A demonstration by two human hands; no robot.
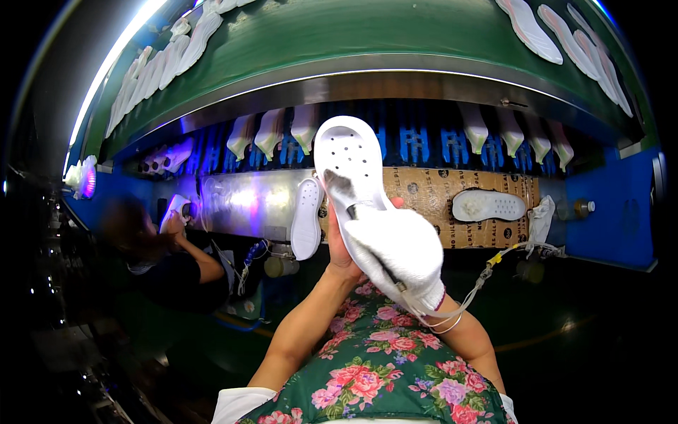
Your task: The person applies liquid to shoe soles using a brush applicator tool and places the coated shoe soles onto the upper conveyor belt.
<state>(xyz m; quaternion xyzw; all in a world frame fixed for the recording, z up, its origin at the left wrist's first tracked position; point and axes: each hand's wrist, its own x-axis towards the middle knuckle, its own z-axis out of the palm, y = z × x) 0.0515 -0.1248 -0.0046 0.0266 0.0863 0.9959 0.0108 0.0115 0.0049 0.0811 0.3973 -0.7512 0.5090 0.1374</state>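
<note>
My left hand (340, 249) is closed around the edge of a white shoe sole (346, 141) with small round holes in its heel, holding it up above the bench. My right hand (399, 251), in a white knitted glove, is closed on a brush with a dark handle and a clear tube (459, 311) running from it. The brush's dark bristles (339, 184) lie over the sole's inner face, blurred. The glove covers the sole's front part. A second white sole (306, 219) lies just left of my left hand.
A printed cardboard sheet (417, 185) bears another white sole (487, 205). A crumpled white cloth (542, 218) and a small bottle (580, 208) stand right. Beyond, soles stand in a blue rack (414, 141) below a green conveyor belt (339, 35). A co-worker (180, 244) handles a sole at left.
</note>
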